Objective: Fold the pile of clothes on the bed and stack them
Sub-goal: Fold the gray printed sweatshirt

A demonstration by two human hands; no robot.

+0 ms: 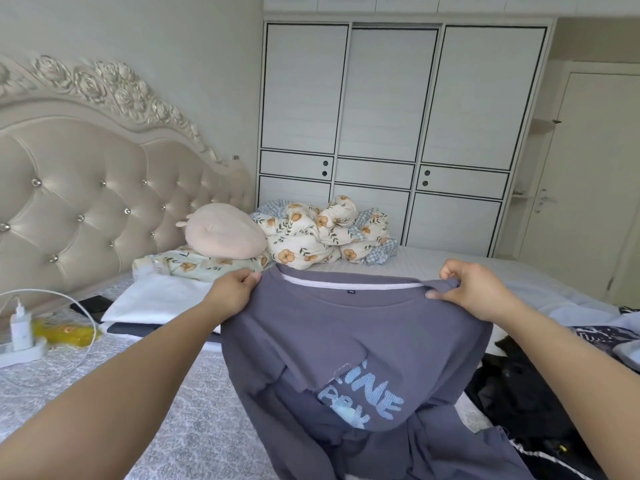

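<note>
A grey-purple sweatshirt (346, 334) with pale blue letters on its chest hangs in front of me over the bed (194, 403). My left hand (232, 292) pinches its left shoulder by the neckline. My right hand (467, 289) pinches the right shoulder. The lower part of the sweatshirt droops in folds toward me. A stack of folded clothes (156, 306), white on top with a dark layer beneath, lies on the bed behind my left hand. Dark unfolded clothes (526, 393) lie in a heap at the right.
A tufted headboard (86, 188) stands at the left. A pink plush pillow (221, 233) and a floral duvet (322, 233) are bunched at the far side. A white charger with cable (20, 327) and a yellow packet (65, 332) lie at the left. White wardrobe (398, 133) behind.
</note>
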